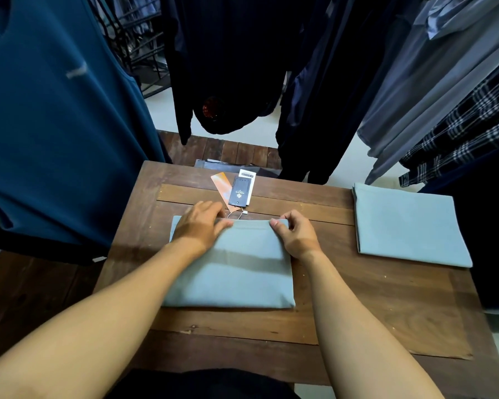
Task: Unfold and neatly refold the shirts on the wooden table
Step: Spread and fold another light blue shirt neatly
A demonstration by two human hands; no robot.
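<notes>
The dark hang tag (239,191) bears print too small to read.

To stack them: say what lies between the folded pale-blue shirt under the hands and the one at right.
Only bare brown wooden table between the centre folded pale-blue shirt and the right-hand folded pale-blue shirt; head view.

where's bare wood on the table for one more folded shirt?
Widest bare patch: near-right corner of the table, in front of the right folded shirt. Also the strip between that and the centre shirt, and the near edge before it. Crowded: far middle, where the tags lie just past the left hand and right hand.
</notes>
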